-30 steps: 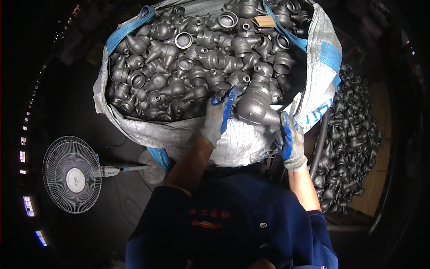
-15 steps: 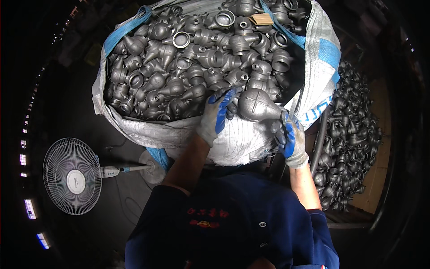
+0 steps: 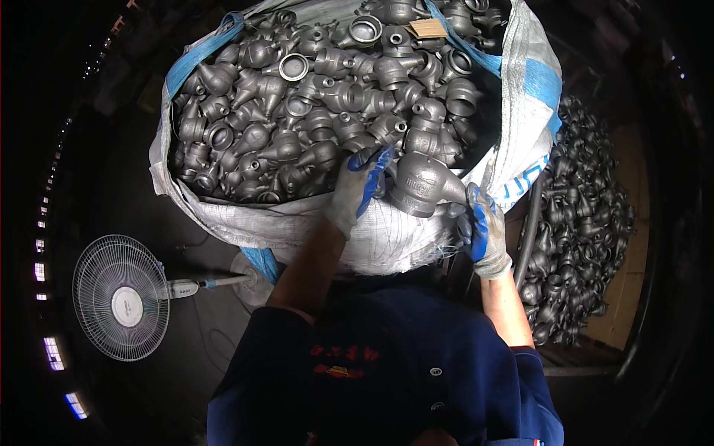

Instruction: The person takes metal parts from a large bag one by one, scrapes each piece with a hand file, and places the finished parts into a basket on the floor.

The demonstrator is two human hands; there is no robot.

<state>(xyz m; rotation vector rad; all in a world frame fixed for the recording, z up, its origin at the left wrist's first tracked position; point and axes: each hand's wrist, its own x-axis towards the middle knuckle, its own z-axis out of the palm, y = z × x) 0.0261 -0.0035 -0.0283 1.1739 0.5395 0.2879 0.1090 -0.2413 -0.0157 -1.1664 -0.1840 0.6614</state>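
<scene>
A bulbous grey metal casting (image 3: 424, 182), with a wide collar and a tapered neck, is held over the near rim of a large white woven sack (image 3: 387, 239). Raised marks show on its rounded side. My gloved right hand (image 3: 485, 234) is closed round its narrow neck. At the opposite end, my gloved left hand (image 3: 358, 187) has curled fingers against the casting's side; its fingertips are partly hidden. Both gloves are grey-white and blue. Behind the hands, the sack is heaped with many similar grey castings (image 3: 286, 145).
A second heap of grey castings (image 3: 569, 230) lies at the right beside tan boards (image 3: 628, 245). A white fan (image 3: 123, 297) stands at the left, with a cable on the dark floor. Blue straps (image 3: 201, 63) run over the sack's rim, and a cardboard piece (image 3: 428, 29) rests among the castings.
The casting has been turned about its neck; its cross-ribbed rounded face has rolled away, and its collar now shows toward me. Both hands remain in nearly the same place.
</scene>
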